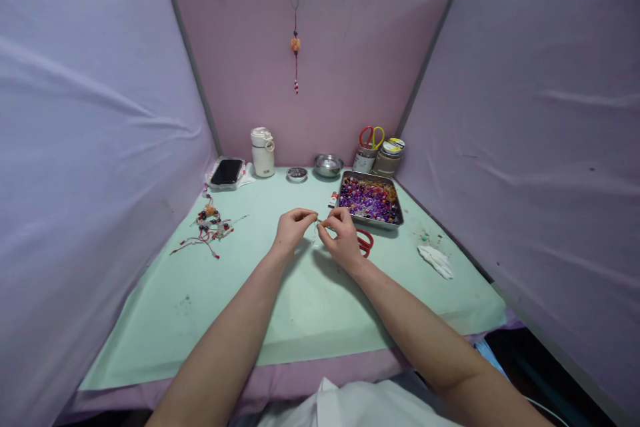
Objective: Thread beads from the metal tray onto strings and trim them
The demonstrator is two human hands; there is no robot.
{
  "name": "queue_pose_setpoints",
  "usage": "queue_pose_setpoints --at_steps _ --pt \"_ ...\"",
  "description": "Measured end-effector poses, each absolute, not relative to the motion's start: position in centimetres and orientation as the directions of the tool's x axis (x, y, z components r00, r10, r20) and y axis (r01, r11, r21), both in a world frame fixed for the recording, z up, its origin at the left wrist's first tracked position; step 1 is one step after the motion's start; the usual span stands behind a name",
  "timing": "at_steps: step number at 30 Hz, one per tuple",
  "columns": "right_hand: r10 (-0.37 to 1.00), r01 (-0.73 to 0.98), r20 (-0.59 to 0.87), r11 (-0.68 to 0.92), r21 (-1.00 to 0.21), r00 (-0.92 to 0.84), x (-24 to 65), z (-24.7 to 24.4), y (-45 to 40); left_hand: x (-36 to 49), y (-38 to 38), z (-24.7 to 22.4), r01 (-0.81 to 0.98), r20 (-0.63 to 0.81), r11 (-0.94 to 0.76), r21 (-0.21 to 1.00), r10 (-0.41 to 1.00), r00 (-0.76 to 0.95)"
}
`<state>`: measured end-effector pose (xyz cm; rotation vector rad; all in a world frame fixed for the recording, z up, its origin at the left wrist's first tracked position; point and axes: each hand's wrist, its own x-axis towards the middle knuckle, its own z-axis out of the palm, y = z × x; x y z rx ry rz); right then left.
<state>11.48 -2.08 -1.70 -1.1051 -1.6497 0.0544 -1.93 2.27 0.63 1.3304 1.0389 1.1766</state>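
Over the middle of the pale green tabletop, my left hand (293, 232) and my right hand (343, 237) meet fingertip to fingertip. Both are pinched on a thin cord (316, 225), and a loop of it hangs just below the fingers. Its exact kind and what is on it are too small to make out. Red-handled scissors (365, 242) lie on the table beside my right hand, partly hidden by it. Behind that hand stands a metal tray (379, 222) of purple, red and dark beads (367, 200).
At left lie beaded red-cord strings (213, 223) and a phone (227, 172). Along the back stand a white bottle (263, 153), a small round container (297, 175), a metal bowl (329, 165) and jars (388, 160). A white cloth (435, 261) lies right. A beaded pendant (295, 45) hangs behind.
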Motion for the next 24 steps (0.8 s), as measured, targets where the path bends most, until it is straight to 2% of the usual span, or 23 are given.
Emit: queue_pose_setpoints --at_steps 15,18,24 --pt "0.721 0.626 0.688 0.501 -0.597 0.08 11.8 -2.0 -1.6 -1.9 2.1 0.7 0.068 0.164 -0.179 0.982 0.969 0.183" --pt "0.765 0.575 0.635 0.473 -0.668 0.108 12.2 -1.9 -1.4 -1.9 2.2 0.6 0.115 0.191 -0.216 0.97 0.963 0.192" --pt "0.907 0.342 0.412 0.36 -0.868 0.091 13.2 -1.6 -0.8 -1.9 2.3 0.5 0.143 0.199 -0.242 0.96 0.944 0.264"
